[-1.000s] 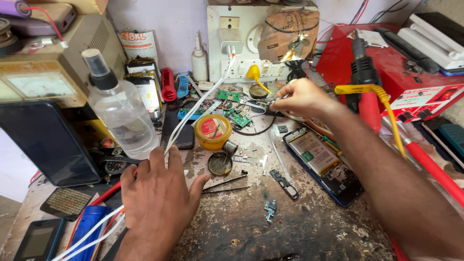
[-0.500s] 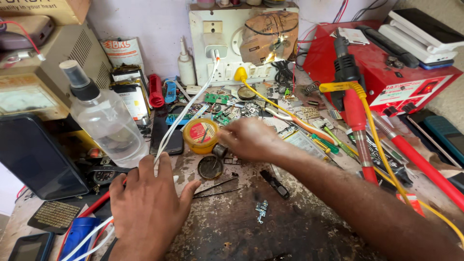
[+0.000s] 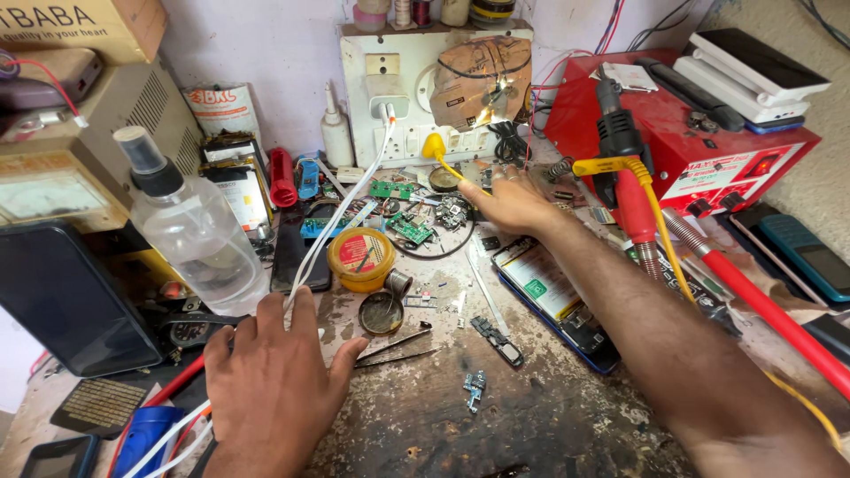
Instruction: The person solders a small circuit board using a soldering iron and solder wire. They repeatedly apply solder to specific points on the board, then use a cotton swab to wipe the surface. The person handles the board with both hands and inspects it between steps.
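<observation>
The right hand (image 3: pixel 512 202) is reaching toward the back of the tabletop (image 3: pixel 549 416), fingers loosely curled just beside a yellow-tipped wire (image 3: pixel 440 155); whether it is pinching anything cannot be told. The left hand (image 3: pixel 274 389) is lying flat and released, palm down, touching the white cables (image 3: pixel 341 221) running up to the wall sockets. Between the hands are sitting a round yellow tin (image 3: pixel 360 258), tweezers (image 3: pixel 394 350) and small green circuit boards (image 3: pixel 409 228); an opened phone (image 3: pixel 553 296) is lying under the right forearm. The step looks like picking up a part or lead among the boards, which calls for a fine fingertip pinch while the other hand is steadying.
</observation>
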The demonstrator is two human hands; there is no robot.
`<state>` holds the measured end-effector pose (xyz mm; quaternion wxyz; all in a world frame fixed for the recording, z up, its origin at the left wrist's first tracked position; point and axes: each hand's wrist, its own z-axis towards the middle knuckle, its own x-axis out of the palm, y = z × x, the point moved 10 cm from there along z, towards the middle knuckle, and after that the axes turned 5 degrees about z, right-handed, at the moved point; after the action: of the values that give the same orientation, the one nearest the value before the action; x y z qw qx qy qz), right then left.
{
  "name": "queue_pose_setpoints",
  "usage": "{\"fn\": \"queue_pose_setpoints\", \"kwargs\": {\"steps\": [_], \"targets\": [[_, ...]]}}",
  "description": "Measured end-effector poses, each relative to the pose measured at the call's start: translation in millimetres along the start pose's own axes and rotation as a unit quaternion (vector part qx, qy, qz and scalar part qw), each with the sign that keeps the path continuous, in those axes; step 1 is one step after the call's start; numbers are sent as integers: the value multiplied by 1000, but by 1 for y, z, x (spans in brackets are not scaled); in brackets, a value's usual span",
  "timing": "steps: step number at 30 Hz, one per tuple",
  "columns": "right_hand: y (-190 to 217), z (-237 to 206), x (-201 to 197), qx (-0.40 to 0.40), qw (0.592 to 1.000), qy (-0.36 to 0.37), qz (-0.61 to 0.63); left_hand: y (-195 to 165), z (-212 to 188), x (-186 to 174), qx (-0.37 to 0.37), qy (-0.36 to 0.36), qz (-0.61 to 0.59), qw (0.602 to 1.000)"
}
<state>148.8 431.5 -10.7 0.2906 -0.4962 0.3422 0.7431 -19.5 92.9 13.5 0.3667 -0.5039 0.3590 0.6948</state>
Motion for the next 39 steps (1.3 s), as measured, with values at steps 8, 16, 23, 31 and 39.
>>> {"fn": "queue_pose_setpoints", "kwargs": {"steps": [8,16,23,31,39], "targets": [[5,-37,9,126,984,125,-26,1,3,2,-1,0,4,1000],[76,-79,-57,-147,987,-29,61,0,-1,0,1,-11,0,1000],[110,-159,-123,-100,990,99,33,-5,-3,-26,20,-126,-48,991],[33,-78,-251,-61,956,-197,211,-21,-30,-73,129,-337,-177,916],[13,92,-219,-41,944,-155,288,-8,-38,-83,158,-408,-190,879]]}}
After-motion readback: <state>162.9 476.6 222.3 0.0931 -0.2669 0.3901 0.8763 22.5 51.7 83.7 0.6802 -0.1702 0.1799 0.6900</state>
